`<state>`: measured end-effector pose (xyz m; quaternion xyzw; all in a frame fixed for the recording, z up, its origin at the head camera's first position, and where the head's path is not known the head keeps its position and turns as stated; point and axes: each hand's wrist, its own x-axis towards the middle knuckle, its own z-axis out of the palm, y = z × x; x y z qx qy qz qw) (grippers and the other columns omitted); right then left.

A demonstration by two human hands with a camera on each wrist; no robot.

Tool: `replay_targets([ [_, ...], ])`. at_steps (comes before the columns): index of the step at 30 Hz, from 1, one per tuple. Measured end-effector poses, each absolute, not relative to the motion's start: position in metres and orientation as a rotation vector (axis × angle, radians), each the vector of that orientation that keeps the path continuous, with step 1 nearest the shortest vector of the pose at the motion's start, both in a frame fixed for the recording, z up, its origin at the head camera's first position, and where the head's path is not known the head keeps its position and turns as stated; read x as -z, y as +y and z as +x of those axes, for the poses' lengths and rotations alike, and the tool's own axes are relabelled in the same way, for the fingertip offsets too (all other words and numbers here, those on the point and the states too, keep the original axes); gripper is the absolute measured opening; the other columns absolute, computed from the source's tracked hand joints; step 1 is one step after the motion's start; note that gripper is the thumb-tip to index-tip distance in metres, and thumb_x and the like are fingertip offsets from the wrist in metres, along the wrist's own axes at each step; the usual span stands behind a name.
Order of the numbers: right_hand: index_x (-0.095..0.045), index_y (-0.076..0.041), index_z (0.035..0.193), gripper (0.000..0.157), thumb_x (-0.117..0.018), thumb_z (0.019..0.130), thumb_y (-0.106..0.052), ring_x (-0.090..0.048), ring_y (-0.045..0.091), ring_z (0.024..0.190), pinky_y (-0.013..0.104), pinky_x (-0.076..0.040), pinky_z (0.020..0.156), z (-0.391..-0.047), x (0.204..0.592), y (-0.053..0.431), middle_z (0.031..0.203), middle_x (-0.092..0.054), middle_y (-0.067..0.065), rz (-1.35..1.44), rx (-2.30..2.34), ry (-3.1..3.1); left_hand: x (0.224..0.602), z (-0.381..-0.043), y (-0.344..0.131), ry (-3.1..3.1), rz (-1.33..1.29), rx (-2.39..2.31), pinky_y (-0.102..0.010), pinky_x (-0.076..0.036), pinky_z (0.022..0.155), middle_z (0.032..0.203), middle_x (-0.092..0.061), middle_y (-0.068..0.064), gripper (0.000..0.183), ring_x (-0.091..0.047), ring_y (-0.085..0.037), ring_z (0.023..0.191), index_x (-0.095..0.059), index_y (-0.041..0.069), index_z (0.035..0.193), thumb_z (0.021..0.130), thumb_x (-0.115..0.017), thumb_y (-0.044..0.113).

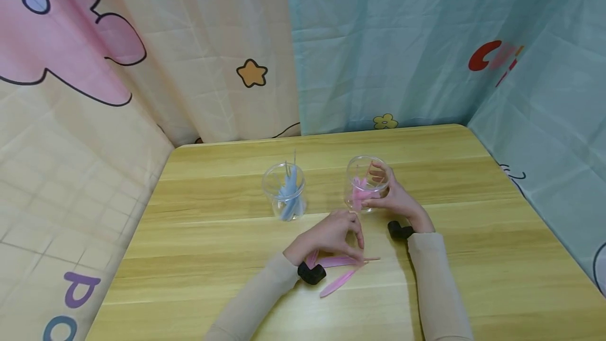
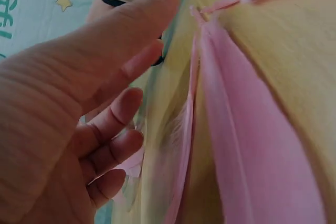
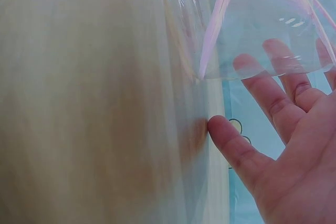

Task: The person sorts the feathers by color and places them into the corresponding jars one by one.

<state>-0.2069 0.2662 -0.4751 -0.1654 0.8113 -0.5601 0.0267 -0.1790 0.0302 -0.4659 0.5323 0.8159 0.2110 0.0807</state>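
My left hand (image 1: pixel 333 233) is over several pink feathers (image 1: pixel 337 284) lying on the table, its fingertips close to their quills. In the left wrist view its fingers are loosely bent and hold nothing, beside a broad pink feather (image 2: pixel 247 108). My right hand (image 1: pixel 400 199) is around the right side of a clear plastic cup (image 1: pixel 352 175), thumb in front and fingers at the far side. Through its wall, in the right wrist view, show parts of the fingers (image 3: pixel 257 69). Pink feathers (image 1: pixel 361 193) stand inside this cup.
A second clear cup (image 1: pixel 270 186) with blue feathers (image 1: pixel 291 193) stands to the left. The wooden table (image 1: pixel 213 183) ends at printed curtains (image 1: pixel 213 67) at the back and sides. Each wrist wears a black device (image 1: pixel 311 273).
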Motion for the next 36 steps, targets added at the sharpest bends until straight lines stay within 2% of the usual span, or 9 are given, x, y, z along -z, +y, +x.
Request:
replay_targets([
  [7, -0.013, -0.025, 0.147, 0.099, -0.080, 0.076, -0.008, -0.025, 0.041, 0.132, 0.063, -0.028, 0.099, -0.2061, 0.4766, 0.2666, 0.146, -0.025, 0.020, -0.476, 1.750, 2.495, 0.4711, -0.1758, 0.0326, 2.464, 1.633, -0.462, -0.019, -0.031, 0.080, 0.090, -0.051, 0.018, 0.025, -0.041, -0.004, 0.087, -0.071, 0.033, 0.078, 0.069, -0.077, 0.056],
  [14, -0.013, -0.019, 0.148, 0.100, -0.080, 0.075, -0.004, -0.025, 0.042, 0.131, 0.064, -0.026, 0.099, -0.2067, 0.4756, 0.2658, 0.146, -0.025, 0.021, -0.493, 1.773, 2.484, 0.4706, -0.1742, 0.0334, 2.487, 1.615, -0.404, -0.018, -0.030, 0.076, 0.088, -0.050, 0.018, 0.020, -0.040, -0.004, 0.085, -0.069, 0.034, 0.073, 0.072, -0.077, 0.052],
  [19, -0.014, -0.021, 0.147, 0.102, -0.081, 0.073, -0.005, -0.025, 0.041, 0.131, 0.063, -0.027, 0.100, -0.2065, 0.4750, 0.2657, 0.146, -0.025, 0.020, -0.487, 1.777, 2.478, 0.4696, -0.1720, 0.0334, 2.498, 1.623, -0.379, -0.017, -0.030, 0.074, 0.088, -0.051, 0.018, 0.018, -0.041, -0.004, 0.085, -0.068, 0.033, 0.072, 0.074, -0.076, 0.049],
  [25, -0.013, -0.024, 0.147, 0.102, -0.082, 0.074, -0.008, -0.025, 0.040, 0.131, 0.062, -0.027, 0.101, -0.2073, 0.4752, 0.2661, 0.146, -0.025, 0.019, -0.469, 1.747, 2.492, 0.4694, -0.1720, 0.0315, 2.470, 1.585, -0.500, -0.019, -0.031, 0.079, 0.088, -0.051, 0.018, 0.015, -0.040, -0.004, 0.087, -0.067, 0.032, 0.075, 0.077, -0.076, 0.044],
  [33, -0.011, -0.014, 0.148, 0.101, -0.079, 0.074, 0.000, -0.021, 0.046, 0.131, 0.065, -0.022, 0.101, -0.2074, 0.4719, 0.2642, 0.146, -0.022, 0.026, -0.478, 1.788, 2.447, 0.4657, -0.1783, 0.0304, 2.403, 1.525, -0.755, -0.023, -0.032, 0.085, 0.090, -0.055, 0.010, 0.013, -0.046, -0.007, 0.090, -0.068, 0.025, 0.083, 0.083, -0.073, 0.036],
  [36, -0.011, -0.015, 0.148, 0.101, -0.079, 0.074, -0.001, -0.022, 0.045, 0.131, 0.064, -0.023, 0.101, -0.2069, 0.4720, 0.2647, 0.145, -0.022, 0.025, -0.476, 1.779, 2.452, 0.4645, -0.1803, 0.0306, 2.373, 1.494, -0.876, -0.026, -0.032, 0.089, 0.093, -0.055, 0.009, 0.013, -0.047, -0.009, 0.093, -0.065, 0.023, 0.085, 0.086, -0.070, 0.035],
])
